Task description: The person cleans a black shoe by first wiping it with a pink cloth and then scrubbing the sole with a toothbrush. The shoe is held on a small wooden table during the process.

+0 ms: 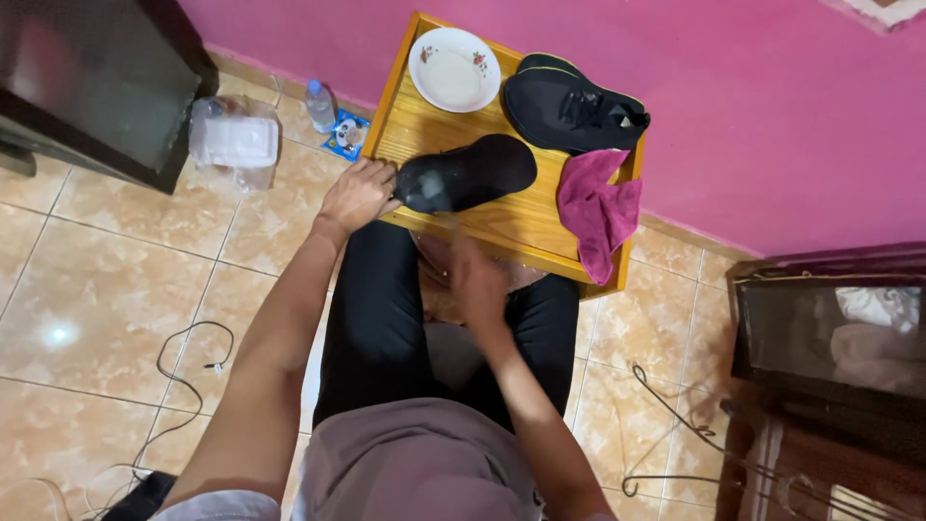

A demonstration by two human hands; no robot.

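A person's left hand [359, 196] grips the heel of a black shoe [468, 174] lying sole-up at the near left of a wooden tray [502, 227]. Their right hand [477, 280] is blurred nearer, finger state unclear. Farther right lie a second black shoe [571, 106] and a magenta cloth [598, 207].

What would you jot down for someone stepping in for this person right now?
Left hand: grips the end of the sole-up black shoe on the wooden tray.
Right hand: blurred, over the lap below the tray; whether it holds anything can't be told.
Second shoe upright at the back, by a white plate; pink cloth hangs over the tray's right edge.
Done and left: unclear.
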